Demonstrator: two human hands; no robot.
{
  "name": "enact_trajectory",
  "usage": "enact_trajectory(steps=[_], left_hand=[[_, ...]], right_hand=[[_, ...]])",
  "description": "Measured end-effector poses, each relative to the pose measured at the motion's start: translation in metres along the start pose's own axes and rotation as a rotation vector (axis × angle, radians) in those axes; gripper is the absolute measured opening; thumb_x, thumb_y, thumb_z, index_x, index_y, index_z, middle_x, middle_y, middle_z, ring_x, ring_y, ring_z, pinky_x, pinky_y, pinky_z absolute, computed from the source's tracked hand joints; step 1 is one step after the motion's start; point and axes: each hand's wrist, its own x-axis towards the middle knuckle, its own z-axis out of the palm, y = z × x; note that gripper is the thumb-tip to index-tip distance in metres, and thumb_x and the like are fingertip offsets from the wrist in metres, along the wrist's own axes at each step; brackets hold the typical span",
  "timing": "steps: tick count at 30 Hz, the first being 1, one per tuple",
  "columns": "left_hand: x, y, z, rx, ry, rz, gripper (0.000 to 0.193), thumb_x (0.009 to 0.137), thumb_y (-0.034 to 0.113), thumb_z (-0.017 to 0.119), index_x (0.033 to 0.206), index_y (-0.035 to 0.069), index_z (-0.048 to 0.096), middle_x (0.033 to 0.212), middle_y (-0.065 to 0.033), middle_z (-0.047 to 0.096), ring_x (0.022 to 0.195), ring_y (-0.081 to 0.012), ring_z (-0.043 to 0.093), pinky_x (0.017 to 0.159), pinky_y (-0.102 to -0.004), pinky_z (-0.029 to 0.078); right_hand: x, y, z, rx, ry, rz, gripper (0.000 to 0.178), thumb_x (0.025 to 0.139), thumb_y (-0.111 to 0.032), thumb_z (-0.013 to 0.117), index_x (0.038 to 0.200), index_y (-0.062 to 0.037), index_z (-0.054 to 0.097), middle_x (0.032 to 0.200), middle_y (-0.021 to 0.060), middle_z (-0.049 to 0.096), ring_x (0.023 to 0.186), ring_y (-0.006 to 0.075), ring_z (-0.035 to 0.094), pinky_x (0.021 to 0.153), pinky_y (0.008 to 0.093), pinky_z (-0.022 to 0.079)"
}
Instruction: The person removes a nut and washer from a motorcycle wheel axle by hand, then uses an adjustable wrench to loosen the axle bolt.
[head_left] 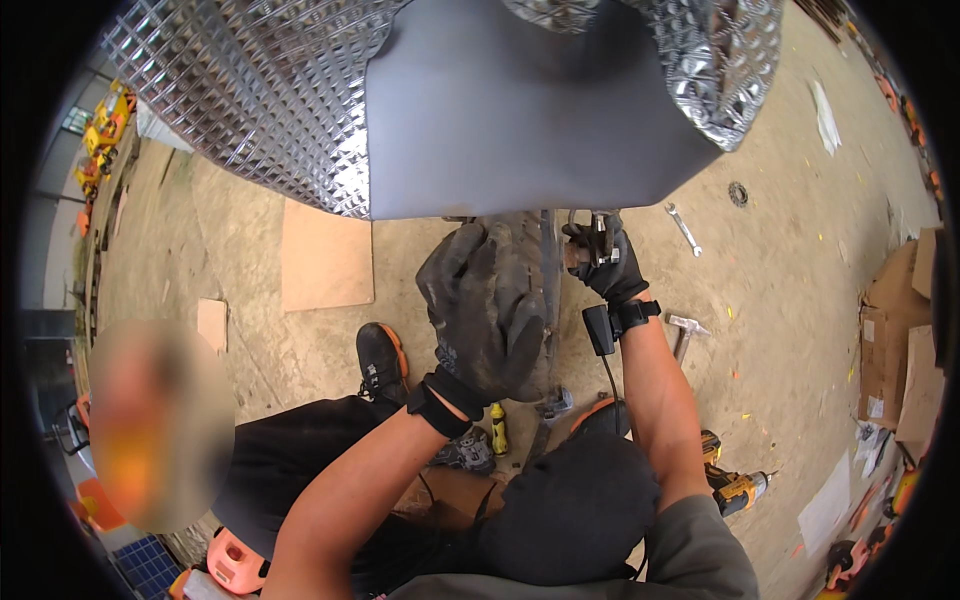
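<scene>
My left hand, in a dirty black work glove, lies against the side of a dark upright metal bar. Its thumb stands apart and its fingers stretch away from me. To the right of the bar, my gloved right hand is closed around a small metal fitting with bolt-like parts; its exact kind is unclear. A large grey sheet with silver quilted foil covers the far end of the bar. The fingertips of both hands are partly hidden.
On the concrete floor to the right lie a wrench, a black ring, a hammer and a yellow cordless drill. A yellow-handled screwdriver is near my feet. Cardboard lies left; boxes stand far right. A blurred person is left.
</scene>
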Motion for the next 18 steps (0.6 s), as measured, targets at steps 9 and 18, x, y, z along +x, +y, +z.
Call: enact_trajectory(steps=[9,18], left_hand=[[-0.003,0.002,-0.002,-0.121,0.073,-0.028,0.067,0.081,0.026,0.062,0.137,-0.005,0.041,0.14,-0.0252,0.037,0.125,-0.0425,0.036,0.106,-0.0518,0.029],[0.0,0.002,0.002,-0.182,0.235,-0.012,0.06,0.076,0.021,0.069,0.13,0.001,0.05,0.134,-0.0211,0.044,0.12,-0.0435,0.041,0.1,-0.0532,0.034]], right_hand=[[0.011,-0.002,-0.022,0.88,-0.064,0.416,0.09,0.087,-0.079,0.039,0.13,-0.0012,0.055,0.121,0.0156,0.064,0.106,0.0304,0.064,0.088,0.0413,0.055],[0.007,-0.031,-0.023,0.62,-0.2,0.386,0.092,0.086,-0.079,0.04,0.144,-0.0088,0.043,0.136,0.011,0.056,0.12,0.0267,0.057,0.095,0.0408,0.049]])
